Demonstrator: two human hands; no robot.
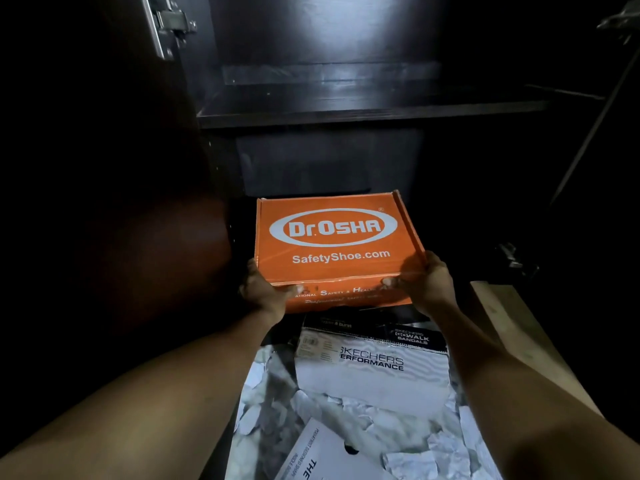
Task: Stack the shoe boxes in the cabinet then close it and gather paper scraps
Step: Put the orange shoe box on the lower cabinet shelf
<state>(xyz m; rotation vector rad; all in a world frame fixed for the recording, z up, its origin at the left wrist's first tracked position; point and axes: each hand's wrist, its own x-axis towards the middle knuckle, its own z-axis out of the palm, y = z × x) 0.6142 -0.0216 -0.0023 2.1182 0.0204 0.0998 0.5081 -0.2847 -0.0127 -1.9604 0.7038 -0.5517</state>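
The cabinet (346,112) is open, its dark door (104,168) swung wide on the left and a bare shelf crossing above the lower compartment. As far as can be judged, the stacking has only begun: no box shows inside yet, the closing is not done, and the scraps lie ungathered. The orange shoe box (332,237) sits at the mouth of that lower compartment, under the shelf. It is flat and lid-up, with a white oval logo and a web address printed on top, and its front edge is a little scuffed. Whether it rests on the cabinet floor or hangs just above it cannot be told in the gloom. The left hand (263,292) and right hand (429,282) grip its near corners, thumbs pressed on the front face and fingers curled round the sides. Nearer, on the marbled floor, lies a white shoe box (370,368) with black lettering and another pale box (322,455) at the bottom edge — both waiting. Crumpled paper scraps (408,459) are scattered around them.
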